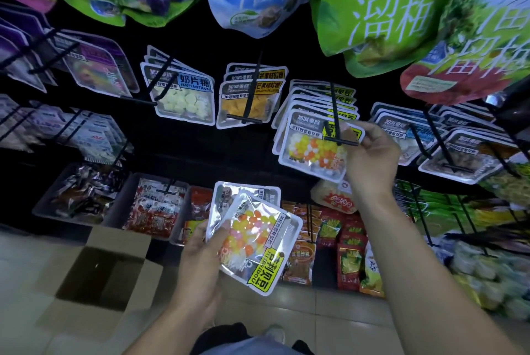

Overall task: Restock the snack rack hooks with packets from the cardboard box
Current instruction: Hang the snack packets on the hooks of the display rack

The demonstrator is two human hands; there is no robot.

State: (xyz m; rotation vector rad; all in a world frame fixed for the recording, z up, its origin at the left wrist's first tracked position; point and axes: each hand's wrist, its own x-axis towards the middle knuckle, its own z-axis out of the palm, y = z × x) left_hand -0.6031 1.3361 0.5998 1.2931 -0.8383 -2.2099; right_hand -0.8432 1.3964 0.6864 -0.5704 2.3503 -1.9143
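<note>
My left hand (202, 260) grips two clear packets low in the middle; the front one (258, 245) shows orange, yellow and white candy beans with a yellow label. My right hand (370, 159) pinches the right edge of a matching candy packet (311, 151) that hangs at the front of a black hook (335, 114), with several like packets stacked behind it. The open cardboard box (100, 277) sits on the tiled floor at the lower left; its inside looks dark.
Neighbouring hooks carry white-candy packets (183, 96), mango-sweet packets (246, 99) and more packets at the right (447, 151). Big green and blue bags (372, 10) hang overhead. Grey bins of snacks (155, 205) and red packets (347, 257) fill the lowest row.
</note>
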